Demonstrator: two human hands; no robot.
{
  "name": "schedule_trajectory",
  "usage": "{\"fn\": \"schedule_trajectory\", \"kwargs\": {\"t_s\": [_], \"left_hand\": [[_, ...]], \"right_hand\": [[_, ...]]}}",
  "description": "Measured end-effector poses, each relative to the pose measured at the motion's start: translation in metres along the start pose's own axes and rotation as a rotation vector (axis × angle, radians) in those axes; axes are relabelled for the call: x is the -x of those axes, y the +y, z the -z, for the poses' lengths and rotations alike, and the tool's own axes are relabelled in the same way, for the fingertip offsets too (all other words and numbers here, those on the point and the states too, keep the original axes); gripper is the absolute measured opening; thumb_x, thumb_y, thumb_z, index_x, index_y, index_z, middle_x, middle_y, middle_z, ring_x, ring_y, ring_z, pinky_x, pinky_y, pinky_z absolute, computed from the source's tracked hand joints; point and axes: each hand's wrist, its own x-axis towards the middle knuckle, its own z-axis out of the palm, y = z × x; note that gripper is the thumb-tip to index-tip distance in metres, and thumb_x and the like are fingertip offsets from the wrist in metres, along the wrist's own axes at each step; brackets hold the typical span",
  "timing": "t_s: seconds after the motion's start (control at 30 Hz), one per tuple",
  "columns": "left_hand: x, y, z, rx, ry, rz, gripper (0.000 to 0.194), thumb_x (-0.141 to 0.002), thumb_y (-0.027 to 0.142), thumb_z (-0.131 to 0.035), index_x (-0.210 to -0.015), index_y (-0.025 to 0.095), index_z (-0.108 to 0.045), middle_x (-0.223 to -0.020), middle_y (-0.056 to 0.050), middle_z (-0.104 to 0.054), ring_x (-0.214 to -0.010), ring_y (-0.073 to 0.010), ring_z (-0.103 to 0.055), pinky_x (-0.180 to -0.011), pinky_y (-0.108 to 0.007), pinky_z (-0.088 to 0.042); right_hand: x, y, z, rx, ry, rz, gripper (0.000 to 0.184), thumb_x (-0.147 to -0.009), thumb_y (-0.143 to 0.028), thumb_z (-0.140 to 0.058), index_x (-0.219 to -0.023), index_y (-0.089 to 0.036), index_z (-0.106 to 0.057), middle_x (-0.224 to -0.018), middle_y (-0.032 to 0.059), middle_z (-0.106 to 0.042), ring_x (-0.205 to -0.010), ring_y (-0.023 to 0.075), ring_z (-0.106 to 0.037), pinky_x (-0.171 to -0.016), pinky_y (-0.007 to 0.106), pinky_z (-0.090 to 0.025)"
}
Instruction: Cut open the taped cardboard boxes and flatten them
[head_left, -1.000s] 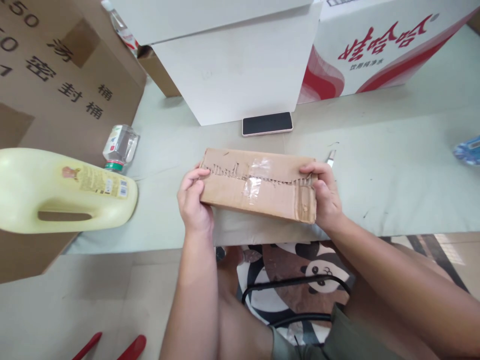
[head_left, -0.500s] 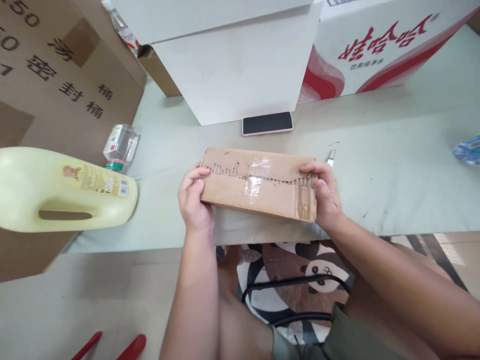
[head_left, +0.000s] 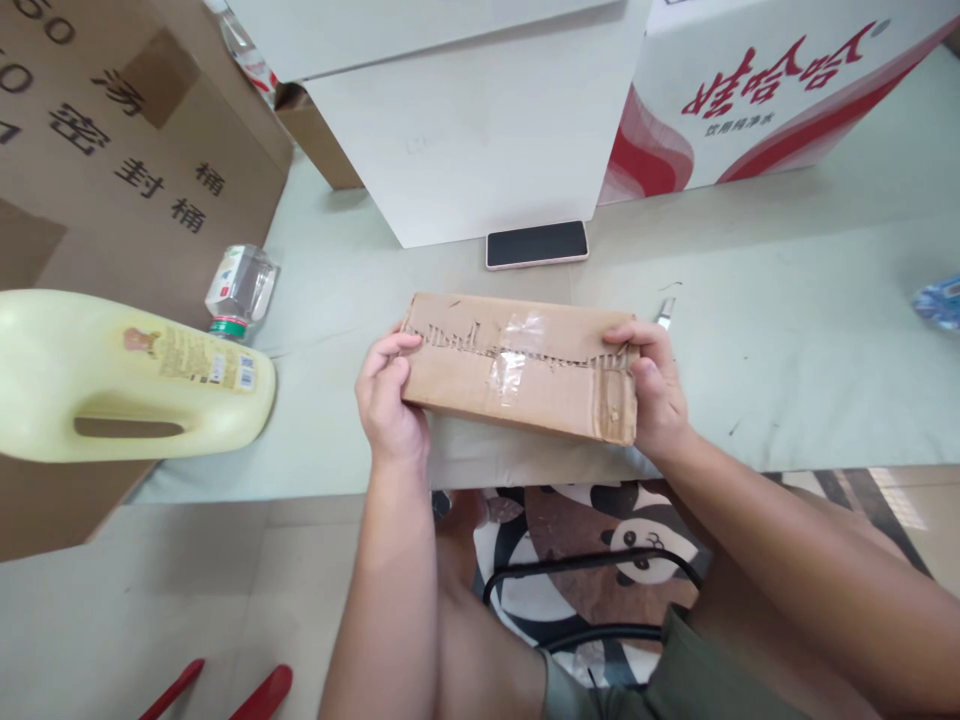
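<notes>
A small brown cardboard box [head_left: 517, 375] is held between my two hands over the front edge of the table. Its upper face has a ragged torn seam, with clear tape across the middle. My left hand [head_left: 391, 395] grips the box's left end, fingers curled over the top. At the right end, my right hand [head_left: 656, 385] holds it the same way, close to a worn, flattened corner. Just beyond that hand lies a small cutter-like tool [head_left: 665, 313], partly hidden. The undersides of the box and my other fingers are out of sight.
A phone [head_left: 537, 245] lies before a large white box [head_left: 480, 140]. On the left are a pale yellow jug [head_left: 225, 415], a clear bottle [head_left: 244, 285] and a big brown carton [head_left: 187, 120]. A red-and-white carton [head_left: 757, 110] stands back right; red handles [head_left: 262, 695] show at lower left.
Almost nothing differs. Both hands keep the same hold on the cardboard box, and the view has shifted very slightly.
</notes>
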Motion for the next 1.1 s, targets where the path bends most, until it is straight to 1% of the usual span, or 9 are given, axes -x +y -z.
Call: {"fn": "schedule_trajectory", "kwargs": {"t_s": [0.13,0.33,0.47,0.63,0.83,0.97,1.1], "left_hand": [[0.000,0.000,-0.001,0.000,0.001,-0.004,0.019,-0.075,0.034,-0.058,-0.083,0.024,-0.071,-0.110,-0.005,-0.071,-0.120,-0.0292,-0.061,-0.108,-0.044,-0.041],[0.000,0.002,-0.003,-0.029,0.013,-0.002,0.019,-0.074,0.033,-0.056,-0.082,0.024,-0.070,-0.108,-0.005,-0.072,-0.119,-0.0286,-0.061,-0.107,-0.042,-0.043],[0.000,0.003,-0.004,-0.020,0.022,-0.013,0.019,-0.073,0.031,-0.055,-0.081,0.024,-0.071,-0.106,-0.004,-0.072,-0.117,-0.0278,-0.062,-0.106,-0.042,-0.043],[0.000,0.003,-0.005,0.010,0.021,-0.016,0.018,-0.073,0.030,-0.057,-0.080,0.024,-0.072,-0.105,-0.004,-0.073,-0.115,-0.0275,-0.063,-0.105,-0.042,-0.043],[0.001,0.002,-0.004,-0.032,0.012,-0.027,0.019,-0.075,0.033,-0.055,-0.082,0.024,-0.069,-0.102,-0.005,-0.070,-0.116,-0.0288,-0.062,-0.106,-0.044,-0.043],[0.001,0.002,-0.006,-0.024,0.021,-0.036,0.018,-0.075,0.033,-0.055,-0.082,0.023,-0.069,-0.102,-0.005,-0.068,-0.114,-0.0284,-0.061,-0.106,-0.044,-0.042],[0.001,0.004,-0.010,-0.036,0.048,-0.043,0.019,-0.076,0.034,-0.053,-0.082,0.023,-0.067,-0.099,-0.005,-0.066,-0.109,-0.0273,-0.062,-0.104,-0.044,-0.044]], "right_hand": [[0.000,-0.001,0.000,0.000,0.003,0.019,0.035,-0.094,-0.061,-0.051,-0.102,-0.029,-0.062,-0.094,0.0029,-0.056,-0.082,0.0210,-0.053,-0.076,0.037,-0.045],[-0.001,-0.001,-0.001,0.025,0.010,0.001,0.040,-0.092,-0.065,-0.050,-0.100,-0.028,-0.061,-0.093,0.0034,-0.056,-0.083,0.0219,-0.054,-0.076,0.038,-0.046],[-0.001,-0.001,-0.001,0.014,0.005,0.002,0.038,-0.093,-0.064,-0.050,-0.101,-0.029,-0.061,-0.092,0.0031,-0.055,-0.081,0.0215,-0.053,-0.074,0.038,-0.046],[0.000,-0.001,-0.001,-0.002,-0.001,0.037,0.033,-0.095,-0.059,-0.051,-0.103,-0.029,-0.062,-0.092,0.0026,-0.055,-0.080,0.0202,-0.052,-0.074,0.037,-0.045],[0.000,0.000,-0.001,0.008,0.008,0.034,0.033,-0.095,-0.060,-0.050,-0.103,-0.030,-0.062,-0.093,0.0029,-0.056,-0.080,0.0208,-0.053,-0.073,0.037,-0.045],[0.001,0.001,0.000,0.020,0.005,0.041,0.033,-0.095,-0.060,-0.049,-0.104,-0.030,-0.062,-0.095,0.0034,-0.056,-0.083,0.0219,-0.054,-0.076,0.039,-0.046],[0.001,0.002,-0.001,0.034,0.014,0.056,0.033,-0.096,-0.060,-0.047,-0.105,-0.030,-0.061,-0.098,0.0043,-0.056,-0.088,0.0238,-0.054,-0.081,0.043,-0.047]]}}
